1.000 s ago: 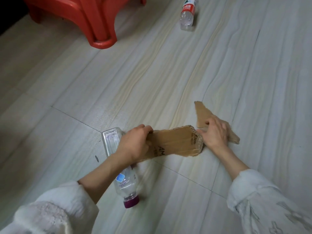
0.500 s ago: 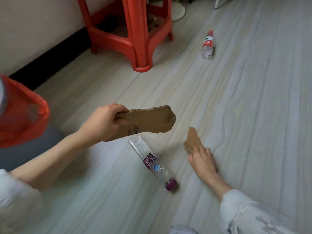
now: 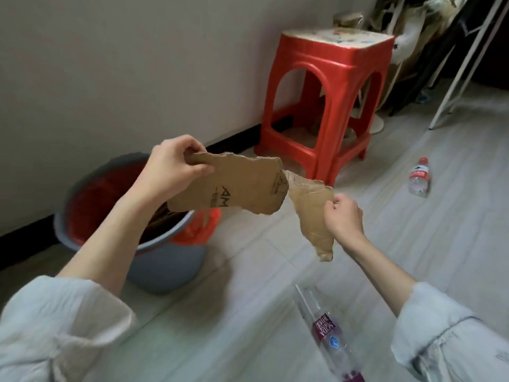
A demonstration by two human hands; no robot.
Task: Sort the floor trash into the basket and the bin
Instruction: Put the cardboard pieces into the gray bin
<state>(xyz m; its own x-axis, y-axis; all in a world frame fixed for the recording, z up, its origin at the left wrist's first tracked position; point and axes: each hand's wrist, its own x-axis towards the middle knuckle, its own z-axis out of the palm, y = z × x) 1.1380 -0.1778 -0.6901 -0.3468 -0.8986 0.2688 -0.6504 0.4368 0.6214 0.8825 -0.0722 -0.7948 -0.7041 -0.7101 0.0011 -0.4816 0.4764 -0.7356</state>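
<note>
Location: pale wood-grain floor (image 3: 413, 257) running along a plain wall with a dark skirting strip. A red plastic stool (image 3: 327, 106) stands against the wall, with a white rack leg beyond it.

Left hand (image 3: 170, 169): fingers (image 3: 190, 146) curled over the top edge of the larger cardboard piece (image 3: 237, 188), thumb beneath, pinching one end only. The piece sticks out sideways, unsupported along most of its length, its held end above the near rim of the bin (image 3: 179, 257).

Right hand (image 3: 341, 216): fingers closed on the upper edge of the smaller cardboard piece (image 3: 311, 216), which hangs down crumpled and torn. It is over bare floor, beside the bin and not above it. Its upper corner lies behind the larger piece; contact between the two cannot be confirmed.

Bin: grey, lined with an orange-red bag, standing by the wall. Dark material already lies inside. No basket is in view.

Outstanding items: a clear bottle with a purple label (image 3: 330, 334) lying on the floor at the bottom edge of view, and a red-labelled bottle (image 3: 418, 180) on the floor out past the stool.

Risks, as assessed:
- The larger piece is longer than its grip justifies. Released from here, its far end would likely strike the rim and tip out onto the floor.
- The smaller piece would miss the bin entirely if dropped where it hangs.
- Torn edges may snag the loose bag lip and drag it down.
- The near bottle lies close under the arms and could be knocked and roll.
</note>
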